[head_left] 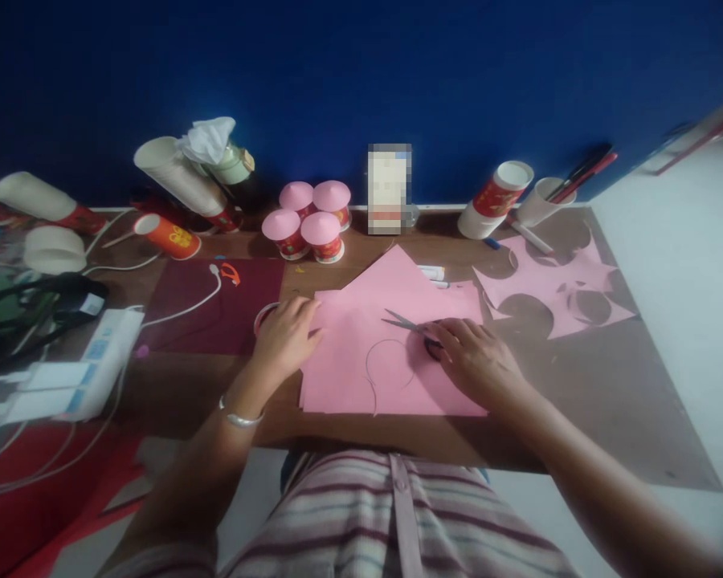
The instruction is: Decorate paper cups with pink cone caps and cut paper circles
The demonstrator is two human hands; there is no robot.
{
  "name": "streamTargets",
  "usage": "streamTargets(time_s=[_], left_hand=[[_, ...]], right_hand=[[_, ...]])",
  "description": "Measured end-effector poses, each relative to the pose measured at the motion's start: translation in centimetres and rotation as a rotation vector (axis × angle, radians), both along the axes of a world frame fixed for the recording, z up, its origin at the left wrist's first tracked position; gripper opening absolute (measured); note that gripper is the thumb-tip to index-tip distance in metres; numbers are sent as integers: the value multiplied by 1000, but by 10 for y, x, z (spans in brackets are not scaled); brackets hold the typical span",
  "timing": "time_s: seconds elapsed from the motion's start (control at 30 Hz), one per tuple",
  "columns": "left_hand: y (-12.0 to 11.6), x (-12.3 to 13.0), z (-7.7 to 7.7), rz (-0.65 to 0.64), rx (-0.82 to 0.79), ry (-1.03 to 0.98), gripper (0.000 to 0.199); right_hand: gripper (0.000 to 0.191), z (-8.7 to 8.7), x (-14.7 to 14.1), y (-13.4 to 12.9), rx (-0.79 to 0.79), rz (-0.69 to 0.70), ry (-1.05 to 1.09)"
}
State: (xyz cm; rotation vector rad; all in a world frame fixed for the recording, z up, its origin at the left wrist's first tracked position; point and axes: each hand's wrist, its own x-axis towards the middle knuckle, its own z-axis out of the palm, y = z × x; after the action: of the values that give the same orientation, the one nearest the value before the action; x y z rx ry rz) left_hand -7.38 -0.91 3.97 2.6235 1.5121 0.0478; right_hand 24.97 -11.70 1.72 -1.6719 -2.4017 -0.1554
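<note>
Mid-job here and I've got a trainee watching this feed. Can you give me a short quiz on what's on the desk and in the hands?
1. True or false: the right hand holds the scissors over the stacked pink sheets.

2. How many red cups wear pink cone tops?
A) two
B) four
C) six

3. Fill in the blank: the pink sheet with round cut-outs lies to the person's ____ of the scissors.

Key: 1. True; 2. B; 3. right
</note>
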Motion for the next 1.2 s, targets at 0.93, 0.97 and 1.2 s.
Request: streamTargets(time_s=[0.93,0.97,1.2], left_hand=[[18,16,-1,-370,139,-240,25],[21,18,-1,-383,136,-236,26],[43,38,-6,-436,126,-247,27]], right_hand=[[23,34,54,101,-2,-202,336],[26,30,54,112,-57,-147,274],[43,21,32,151,-347,73,87]])
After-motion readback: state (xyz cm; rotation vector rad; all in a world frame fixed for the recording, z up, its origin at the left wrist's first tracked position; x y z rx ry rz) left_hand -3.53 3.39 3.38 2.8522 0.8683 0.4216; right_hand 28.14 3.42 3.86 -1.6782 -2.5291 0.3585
